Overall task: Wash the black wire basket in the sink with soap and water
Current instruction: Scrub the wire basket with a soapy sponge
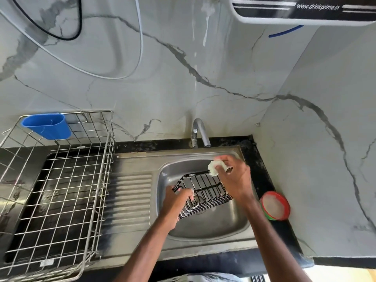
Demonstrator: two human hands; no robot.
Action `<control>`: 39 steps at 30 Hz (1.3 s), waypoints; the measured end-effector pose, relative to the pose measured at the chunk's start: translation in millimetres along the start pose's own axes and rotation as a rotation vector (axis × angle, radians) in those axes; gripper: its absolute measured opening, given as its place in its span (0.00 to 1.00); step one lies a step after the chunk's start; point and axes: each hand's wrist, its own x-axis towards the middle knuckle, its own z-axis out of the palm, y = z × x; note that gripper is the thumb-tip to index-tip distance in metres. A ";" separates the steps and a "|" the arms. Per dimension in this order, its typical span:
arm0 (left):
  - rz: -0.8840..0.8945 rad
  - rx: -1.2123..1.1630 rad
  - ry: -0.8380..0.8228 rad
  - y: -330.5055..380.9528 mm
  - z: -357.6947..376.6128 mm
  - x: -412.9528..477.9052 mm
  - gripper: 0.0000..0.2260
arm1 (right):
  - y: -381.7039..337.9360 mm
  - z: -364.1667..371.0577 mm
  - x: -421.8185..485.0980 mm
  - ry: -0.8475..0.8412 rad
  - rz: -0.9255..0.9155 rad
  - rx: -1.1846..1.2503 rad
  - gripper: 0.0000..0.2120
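Note:
The black wire basket [205, 192] is tilted on its side over the steel sink bowl [215, 226]. My left hand [177, 204] grips its near left end. My right hand [234, 178] holds a soapy white scrubber [215, 167] pressed against the basket's far upper rim. Suds cling to the scrubber and to some of the wires. The chrome tap [200, 132] stands behind the bowl, and no water is visibly running from it.
A large steel wire dish rack [59, 192] with a blue plastic holder [47, 125] stands on the counter at left, beside the sink's ribbed drainboard [132, 200]. A round red tub of soap [275, 205] sits on the black counter right of the sink. Marble walls rise behind and at right.

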 end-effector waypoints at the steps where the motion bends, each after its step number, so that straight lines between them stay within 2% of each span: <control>1: 0.009 0.007 -0.007 2.1 2.5 -2.7 0.36 | 6.9 3.4 2.0 0.007 -0.012 -0.018 0.10; 3: 0.001 0.014 -0.014 10.4 12.2 -9.5 0.24 | 19.4 12.5 2.7 -0.012 -0.058 -0.059 0.13; 5: -0.011 -0.014 0.000 16.1 21.6 -11.7 0.17 | 23.4 20.5 1.5 -0.019 -0.144 -0.069 0.16; 9: -0.027 -0.026 0.100 20.1 35.3 -7.7 0.20 | 10.7 30.7 -5.3 -0.107 -0.436 0.017 0.21; 12: 0.007 -0.025 0.157 22.7 41.7 -11.1 0.11 | 6.7 32.8 -10.4 -0.244 -0.613 0.067 0.21; 13: 0.006 -0.025 0.169 22.2 43.1 -13.0 0.10 | 10.1 31.2 -8.0 -0.267 -0.638 0.080 0.22; 14: 0.002 -0.030 0.175 20.9 43.7 -14.5 0.14 | 18.3 29.7 -2.5 -0.271 -0.639 0.090 0.24; 16: -0.011 -0.016 0.177 16.1 42.9 -14.2 0.28 | 41.3 23.7 15.3 -0.229 -0.566 0.092 0.25; 18: 0.000 0.004 0.181 11.4 43.6 -13.5 0.32 | 70.4 14.4 36.4 -0.161 -0.414 0.035 0.22; 20: 0.001 0.004 0.203 9.0 44.3 -14.5 0.31 | 95.3 5.7 51.7 -0.116 -0.262 -0.027 0.19; 22: 0.004 0.011 0.220 8.1 46.9 -14.9 0.31 | 102.4 3.6 55.5 -0.102 -0.243 -0.031 0.19; 27: 0.039 0.012 0.226 14.0 53.8 -14.1 0.29 | 37.4 23.4 15.9 -0.250 -0.538 0.126 0.26; 29: 0.035 0.003 0.222 16.9 52.8 -14.5 0.26 | 17.5 30.9 0.8 -0.313 -0.631 0.166 0.23; 31: 0.014 -0.010 0.201 17.7 48.1 -16.1 0.22 | 21.6 32.1 2.2 -0.306 -0.647 0.165 0.20; 34: -0.014 -0.002 0.153 17.5 36.2 -16.4 0.12 | 54.0 22.2 26.2 -0.202 -0.460 0.090 0.22; 37: 0.011 0.022 0.128 15.6 26.1 -13.6 0.11 | 96.1 3.3 58.4 -0.118 -0.208 -0.029 0.21; 39: 0.038 0.054 0.125 15.9 21.3 -9.9 0.07 | 113.0 -5.6 71.5 -0.086 -0.112 -0.039 0.21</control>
